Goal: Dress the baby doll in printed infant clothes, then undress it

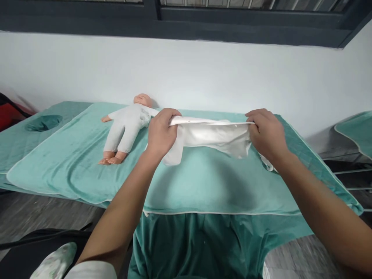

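Stretched between my two hands is a white cloth, perhaps a small garment, held above the bed with its lower part hanging loose. My left hand is closed on its left end, where a narrow flap drops down. The right end is pinched in my right hand. To the left lies a baby doll on its back, dressed in a pale long-sleeved suit, with bare feet towards me. Part of its arm is hidden behind my left hand. A small white item, mostly covered by my right wrist, rests on the bed.
The bed has a teal cover with pale piping and stands against a white wall. A face hole is at its far left. A red and black item sits at the left edge; metal rails are at right.
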